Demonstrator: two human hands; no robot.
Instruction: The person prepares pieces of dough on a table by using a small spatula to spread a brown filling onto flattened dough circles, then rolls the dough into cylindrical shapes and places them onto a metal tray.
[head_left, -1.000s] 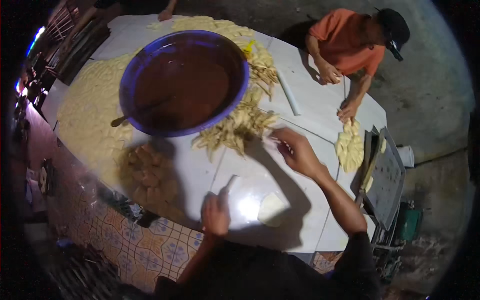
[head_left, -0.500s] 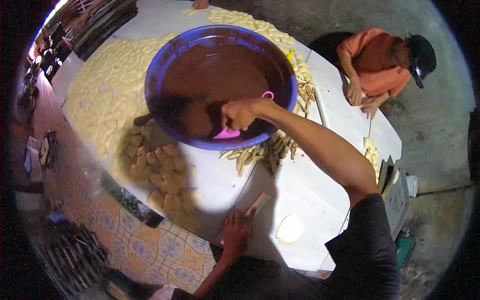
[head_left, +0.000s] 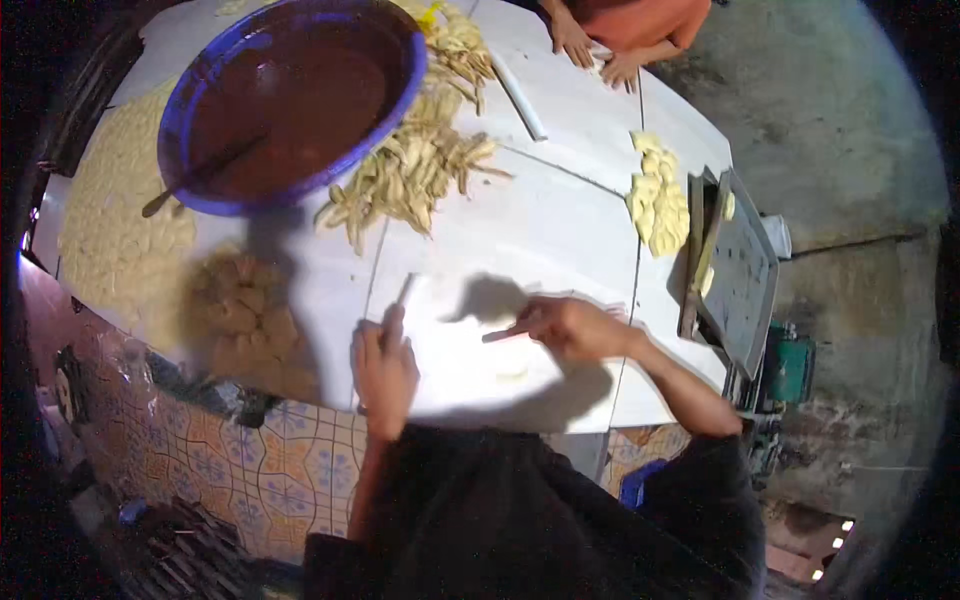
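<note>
My left hand (head_left: 385, 372) is closed around a light, slim stick (head_left: 411, 288), like a small rolling pin, low over the white table. To its right, my right hand (head_left: 575, 328) hovers with fingers bent together; a thin dark tip at its fingers is too unclear to name. Below the right hand, a pale flat piece of dough (head_left: 512, 372) lies on the bright tabletop. At upper left stands a big blue-purple basin (head_left: 245, 208) of brown paste (head_left: 320, 100). A dark long-handled tool (head_left: 180, 192) leans across its rim.
Pale dough pieces (head_left: 115, 235) cover the table's left side, browner ones (head_left: 240, 310) nearer me. Peels (head_left: 405, 185) lie beside the basin. A white tube (head_left: 520, 95) and yellowish pieces (head_left: 658, 195) are at right, near a metal-framed tray (head_left: 745, 270). A co-worker's hands (head_left: 600, 58) work at the far edge.
My right hand has left the basin and the pink scoop, and is now over the tabletop. The view has shifted, putting the basin farther to the upper left. My left hand stays at the stick.
</note>
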